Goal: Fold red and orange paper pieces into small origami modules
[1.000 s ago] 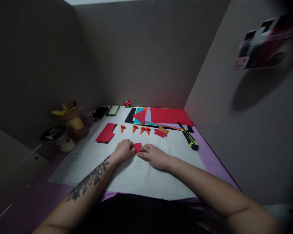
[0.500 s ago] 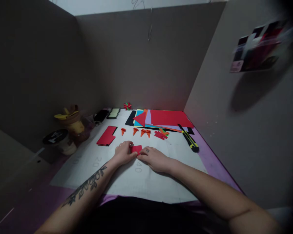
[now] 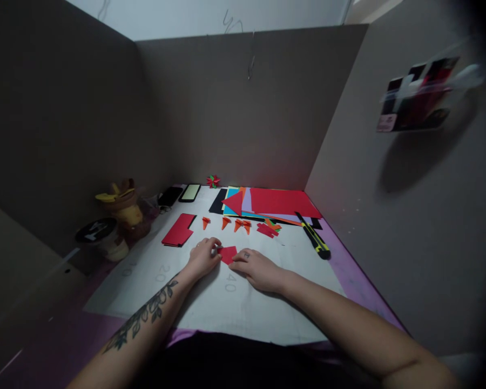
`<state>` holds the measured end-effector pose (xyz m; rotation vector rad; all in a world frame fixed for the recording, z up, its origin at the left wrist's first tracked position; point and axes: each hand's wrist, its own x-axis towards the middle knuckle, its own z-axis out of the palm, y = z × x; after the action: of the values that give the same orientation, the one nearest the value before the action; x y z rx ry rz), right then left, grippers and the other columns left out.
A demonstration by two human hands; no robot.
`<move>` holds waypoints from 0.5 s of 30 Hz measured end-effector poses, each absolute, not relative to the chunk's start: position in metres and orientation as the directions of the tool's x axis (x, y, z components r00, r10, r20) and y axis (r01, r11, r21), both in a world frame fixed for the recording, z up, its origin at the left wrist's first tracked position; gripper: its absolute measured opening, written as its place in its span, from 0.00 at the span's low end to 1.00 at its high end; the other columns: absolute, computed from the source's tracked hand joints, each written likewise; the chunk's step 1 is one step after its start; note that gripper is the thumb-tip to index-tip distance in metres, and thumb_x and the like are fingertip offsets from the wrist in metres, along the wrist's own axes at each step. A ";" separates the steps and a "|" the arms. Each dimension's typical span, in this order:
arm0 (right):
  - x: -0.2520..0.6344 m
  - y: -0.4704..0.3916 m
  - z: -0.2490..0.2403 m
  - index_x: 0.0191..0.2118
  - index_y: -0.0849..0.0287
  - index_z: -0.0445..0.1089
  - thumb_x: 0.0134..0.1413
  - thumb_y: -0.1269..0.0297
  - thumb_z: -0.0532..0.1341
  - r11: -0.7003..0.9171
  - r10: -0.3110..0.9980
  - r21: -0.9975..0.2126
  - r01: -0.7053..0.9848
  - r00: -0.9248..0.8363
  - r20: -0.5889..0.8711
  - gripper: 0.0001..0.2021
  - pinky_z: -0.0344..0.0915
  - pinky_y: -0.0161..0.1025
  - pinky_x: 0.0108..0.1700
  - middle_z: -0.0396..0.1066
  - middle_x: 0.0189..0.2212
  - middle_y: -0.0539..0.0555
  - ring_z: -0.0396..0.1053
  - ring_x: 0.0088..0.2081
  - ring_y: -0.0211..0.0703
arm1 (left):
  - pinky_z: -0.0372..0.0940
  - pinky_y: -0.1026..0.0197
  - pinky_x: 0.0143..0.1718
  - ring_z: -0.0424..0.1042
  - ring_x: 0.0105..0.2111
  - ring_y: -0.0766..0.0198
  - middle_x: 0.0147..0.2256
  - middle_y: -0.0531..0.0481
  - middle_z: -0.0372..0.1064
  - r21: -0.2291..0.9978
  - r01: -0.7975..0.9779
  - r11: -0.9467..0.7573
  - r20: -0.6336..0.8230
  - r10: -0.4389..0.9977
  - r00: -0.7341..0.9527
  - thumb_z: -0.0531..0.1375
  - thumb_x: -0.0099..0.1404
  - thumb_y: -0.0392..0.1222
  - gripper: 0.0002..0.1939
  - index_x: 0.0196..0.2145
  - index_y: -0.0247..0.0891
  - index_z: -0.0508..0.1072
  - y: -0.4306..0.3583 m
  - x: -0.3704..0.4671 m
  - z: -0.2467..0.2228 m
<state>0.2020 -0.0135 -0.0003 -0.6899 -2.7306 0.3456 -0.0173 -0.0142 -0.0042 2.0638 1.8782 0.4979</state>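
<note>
A small red piece of paper (image 3: 228,254) lies on the white sheet between my hands. My left hand (image 3: 204,255) grips its left edge, fingers curled together. From the right, my right hand (image 3: 256,266) pinches the paper's lower right edge with thumb and fingertips. Just beyond are folded orange paper pieces (image 3: 243,225) in a row, and at their right end red paper strips (image 3: 267,230) lie beside orange and green ones. A stack of red paper (image 3: 180,229) with a notched corner rests left of my left hand.
Coloured sheets (image 3: 283,202) are piled at the back, a red triangle on top. A yellow-black utility knife (image 3: 315,237) lies right. A phone (image 3: 190,193), a red-green paper star (image 3: 213,181) and a lidded cup (image 3: 101,237) stand or lie left. Grey walls (image 3: 243,108) enclose the table.
My hands have drawn slightly apart, and more of the small red paper shows between them. The whole view has shifted a little downward in the picture.
</note>
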 end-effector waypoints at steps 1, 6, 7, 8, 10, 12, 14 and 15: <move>0.203 -0.012 -0.001 0.48 0.55 0.69 0.56 0.74 0.53 0.860 0.484 -0.313 0.403 -0.838 0.251 0.16 0.60 0.45 0.50 0.69 0.46 0.56 0.62 0.47 0.45 | 0.60 0.58 0.42 0.66 0.44 0.57 0.42 0.48 0.67 0.447 0.888 -0.105 0.057 0.994 0.089 0.56 0.57 0.41 0.14 0.42 0.43 0.68 -0.015 -0.017 -0.004; 0.211 -0.004 -0.007 0.42 0.58 0.71 0.54 0.70 0.57 0.879 0.460 -0.322 0.352 -0.803 0.378 0.11 0.60 0.48 0.52 0.69 0.47 0.58 0.61 0.50 0.48 | 0.60 0.58 0.43 0.66 0.44 0.57 0.41 0.47 0.68 0.463 0.877 -0.128 0.070 0.992 0.107 0.56 0.58 0.39 0.11 0.40 0.41 0.69 -0.017 -0.015 0.000; 0.212 -0.003 -0.008 0.42 0.58 0.71 0.54 0.69 0.57 0.880 0.462 -0.309 0.360 -0.799 0.385 0.10 0.59 0.50 0.53 0.68 0.49 0.58 0.60 0.53 0.50 | 0.60 0.58 0.43 0.66 0.44 0.58 0.41 0.47 0.68 0.466 0.876 -0.128 0.068 0.992 0.109 0.56 0.57 0.38 0.11 0.40 0.41 0.69 -0.018 -0.015 0.001; 0.212 -0.002 -0.009 0.43 0.59 0.71 0.53 0.68 0.58 0.882 0.461 -0.296 0.367 -0.801 0.381 0.11 0.57 0.52 0.54 0.67 0.52 0.58 0.57 0.55 0.51 | 0.60 0.58 0.43 0.67 0.43 0.58 0.41 0.47 0.68 0.467 0.874 -0.133 0.069 0.991 0.114 0.56 0.57 0.38 0.10 0.39 0.41 0.70 -0.018 -0.015 0.000; 0.211 0.000 -0.010 0.46 0.59 0.69 0.53 0.68 0.58 0.889 0.448 -0.279 0.364 -0.816 0.365 0.14 0.56 0.54 0.55 0.64 0.54 0.58 0.54 0.58 0.54 | 0.61 0.58 0.43 0.67 0.42 0.58 0.40 0.47 0.69 0.472 0.868 -0.157 0.100 0.987 0.125 0.54 0.58 0.35 0.10 0.38 0.40 0.70 -0.018 -0.016 -0.001; 0.208 0.000 -0.009 0.48 0.59 0.68 0.53 0.70 0.57 0.902 0.418 -0.282 0.326 -0.819 0.392 0.15 0.56 0.54 0.56 0.66 0.53 0.58 0.56 0.58 0.52 | 0.61 0.57 0.44 0.67 0.42 0.58 0.39 0.46 0.69 0.497 0.844 -0.203 0.187 0.974 0.123 0.52 0.59 0.32 0.12 0.38 0.39 0.70 -0.019 -0.016 -0.003; 0.206 -0.001 -0.008 0.47 0.58 0.68 0.54 0.71 0.56 0.905 0.409 -0.322 0.277 -0.772 0.486 0.14 0.58 0.52 0.55 0.69 0.49 0.58 0.61 0.55 0.49 | 0.59 0.57 0.48 0.66 0.44 0.59 0.41 0.45 0.69 0.545 0.789 -0.284 0.321 0.940 0.116 0.49 0.61 0.32 0.13 0.39 0.39 0.70 -0.021 -0.016 -0.002; 0.205 -0.001 -0.007 0.46 0.58 0.69 0.54 0.72 0.56 0.896 0.427 -0.363 0.257 -0.727 0.538 0.13 0.59 0.50 0.53 0.71 0.47 0.58 0.63 0.52 0.47 | 0.58 0.56 0.50 0.65 0.46 0.59 0.42 0.45 0.68 0.571 0.750 -0.335 0.388 0.915 0.114 0.49 0.63 0.33 0.12 0.40 0.39 0.70 -0.023 -0.015 0.000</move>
<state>0.2049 -0.0010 -0.0074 -0.4884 -2.4175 0.3493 -0.0150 -0.0234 0.0002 2.1573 1.6525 1.0320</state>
